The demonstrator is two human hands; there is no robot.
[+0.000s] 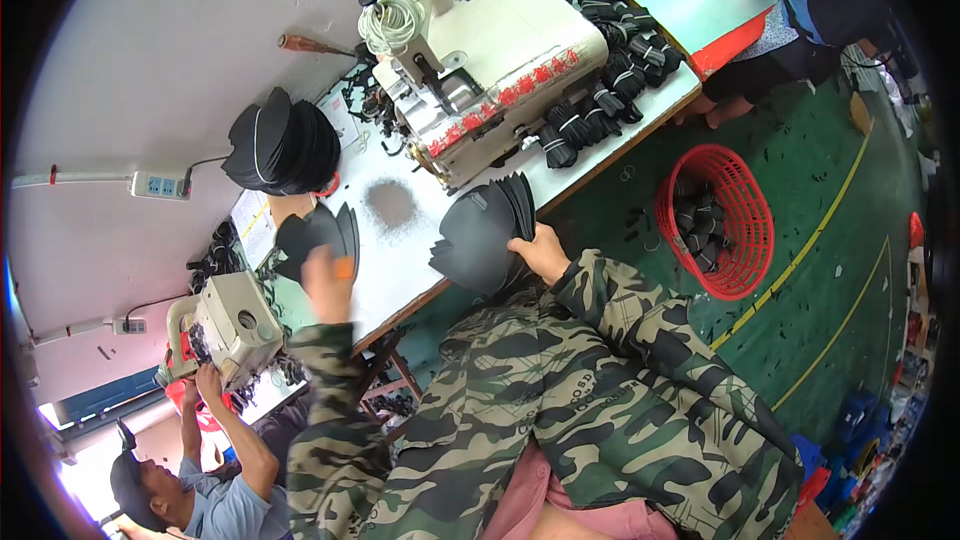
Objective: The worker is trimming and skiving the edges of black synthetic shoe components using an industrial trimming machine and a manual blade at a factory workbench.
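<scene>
Black stack (475,245): at the desk (388,278) edge, right hand's (540,253) fingers gripping it.
Left hand (328,285): blurred, at more pieces (318,233); can't tell its grip.
Tied pile (290,145): seemingly done; unbound ones remain.

There are two hand-held stacks of black cut pieces (478,240), one banded stack (285,145) at left, two cream sewing machines (515,40), two white socket boxes (160,185) at left, one red plastic basket (742,240) at right and two co-workers (228,505).
</scene>
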